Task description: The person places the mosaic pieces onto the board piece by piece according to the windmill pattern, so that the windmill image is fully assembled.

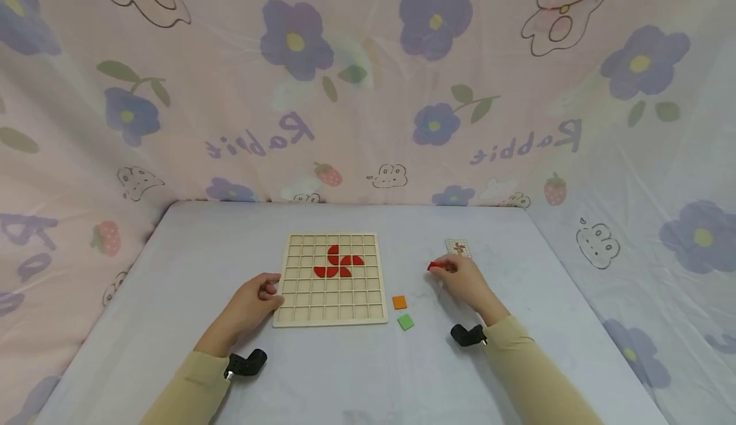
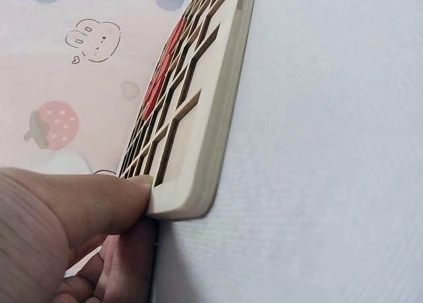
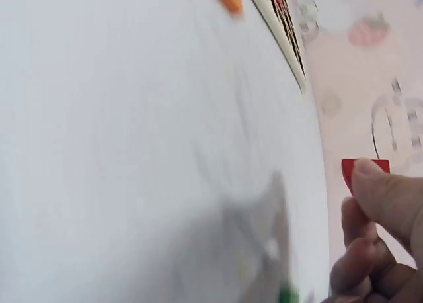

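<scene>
A square wooden grid board (image 1: 337, 321) lies on the table, with several red quarter-round tiles (image 1: 331, 272) set in its middle cells. At its left edge, my left hand (image 1: 250, 307) holds the rim between thumb and fingers; the left wrist view shows the thumb (image 2: 125, 200) on the frame's corner. My right hand (image 1: 464, 282) is off to the right of the board, raised a little above the table. Between its thumb and forefinger it pinches a red tile (image 3: 348, 173) with one curved side, partly covered by the thumb.
An orange square tile (image 1: 399, 302) and a green square tile (image 1: 406, 322) lie just right of the board. Behind the right hand is a small pattern card (image 1: 450, 243) with a red figure on a grid. A printed curtain (image 1: 368, 92) surrounds the white table.
</scene>
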The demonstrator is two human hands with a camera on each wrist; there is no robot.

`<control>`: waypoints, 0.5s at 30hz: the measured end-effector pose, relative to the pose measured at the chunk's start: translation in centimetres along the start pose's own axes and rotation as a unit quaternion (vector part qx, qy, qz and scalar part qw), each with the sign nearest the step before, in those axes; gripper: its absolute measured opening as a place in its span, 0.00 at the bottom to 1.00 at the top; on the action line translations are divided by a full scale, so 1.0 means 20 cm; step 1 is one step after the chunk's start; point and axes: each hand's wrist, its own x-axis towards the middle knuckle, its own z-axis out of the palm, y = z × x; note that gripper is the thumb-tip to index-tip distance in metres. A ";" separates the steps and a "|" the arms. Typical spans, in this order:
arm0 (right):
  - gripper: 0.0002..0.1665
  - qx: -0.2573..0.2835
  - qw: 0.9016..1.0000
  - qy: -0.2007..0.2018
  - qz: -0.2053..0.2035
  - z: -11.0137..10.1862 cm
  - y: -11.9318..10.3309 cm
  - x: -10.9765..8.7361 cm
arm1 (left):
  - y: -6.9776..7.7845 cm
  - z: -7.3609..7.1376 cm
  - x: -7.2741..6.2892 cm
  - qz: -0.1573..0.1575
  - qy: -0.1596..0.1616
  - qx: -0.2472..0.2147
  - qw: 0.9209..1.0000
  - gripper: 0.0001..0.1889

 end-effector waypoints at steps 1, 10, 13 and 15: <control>0.12 0.000 1.000 -0.011 -0.003 0.04 -0.03 0.00 | 0.00 0.00 0.00 0.001 0.001 0.000 1.000 0.27; 0.09 0.019 0.994 -0.100 -0.049 0.33 -0.32 0.05 | 0.00 0.01 0.01 0.005 0.005 -0.001 1.000 0.27; 0.10 0.020 0.990 -0.123 -0.070 0.40 -0.40 0.06 | 0.00 0.01 0.00 0.004 0.006 0.000 1.000 0.27; 0.10 0.019 0.988 -0.133 -0.075 0.44 -0.44 0.06 | 0.00 0.01 0.00 0.003 0.008 0.000 1.000 0.27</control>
